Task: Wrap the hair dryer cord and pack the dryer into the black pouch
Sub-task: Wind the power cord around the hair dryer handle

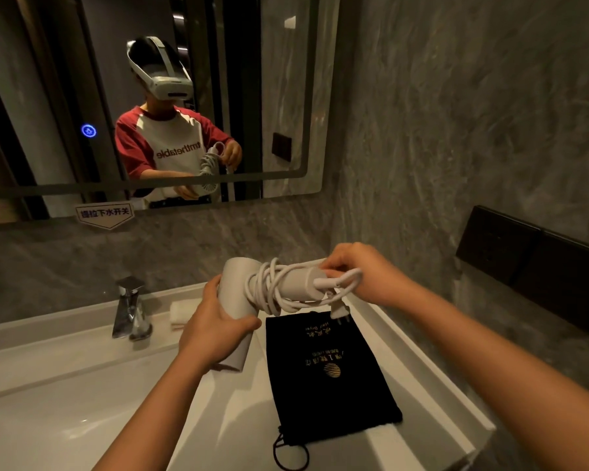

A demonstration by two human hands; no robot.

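Holding the hair dryer (238, 311) over the table (381, 334), the person has the left hand (211, 331) clamped round its body, while the right hand (364, 273) pinches the last loop of cord (279, 287) against the end of the handle. The cord is coiled round the handle, and the plug (340, 309) dangles free below it. The black pouch (323, 375) lies flat on the table directly under the dryer, at about five o'clock from the left hand, its long axis running from twelve to six. Its drawstring (291, 453) trails at the six o'clock end, so the mouth probably faces the person. The right hand looks freer to reach it.
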